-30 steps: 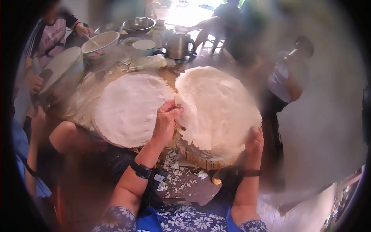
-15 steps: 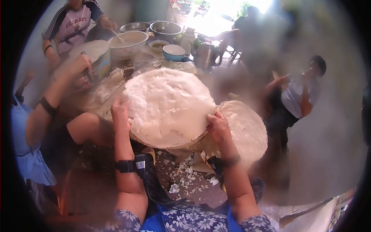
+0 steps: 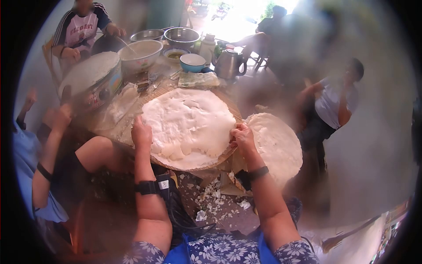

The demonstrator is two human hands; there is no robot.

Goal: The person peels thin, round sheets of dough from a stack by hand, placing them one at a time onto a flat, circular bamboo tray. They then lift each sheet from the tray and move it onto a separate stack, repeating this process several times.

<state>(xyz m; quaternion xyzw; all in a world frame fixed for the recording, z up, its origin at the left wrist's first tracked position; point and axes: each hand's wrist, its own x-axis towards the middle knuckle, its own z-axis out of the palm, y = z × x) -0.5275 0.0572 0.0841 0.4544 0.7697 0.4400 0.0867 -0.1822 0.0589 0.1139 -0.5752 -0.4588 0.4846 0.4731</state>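
Observation:
A large, thin, round white sheet (image 3: 189, 123), soft and wrinkled like dough, lies over a round woven tray (image 3: 234, 111). At the sheet's left edge, my left hand (image 3: 142, 133) is closed on the rim. My right hand (image 3: 244, 137) pinches the right edge between thumb and fingers. The lower border of the sheet is uneven, with a paler layer showing beneath it. Beside my right hand is a second round white sheet (image 3: 276, 147).
Bowls, including a blue one (image 3: 193, 63), and a steel kettle (image 3: 228, 64) stand behind the tray. A white-topped drum-shaped container (image 3: 90, 75) is at left. White scraps (image 3: 213, 198) litter the floor. Several people sit around; one co-worker's arm (image 3: 48, 154) is close at left.
The white sheet has shifted toward me and slightly left, baring more woven rim at the upper right. My hands remain at its edges. The left co-worker's arm has drawn back from the container.

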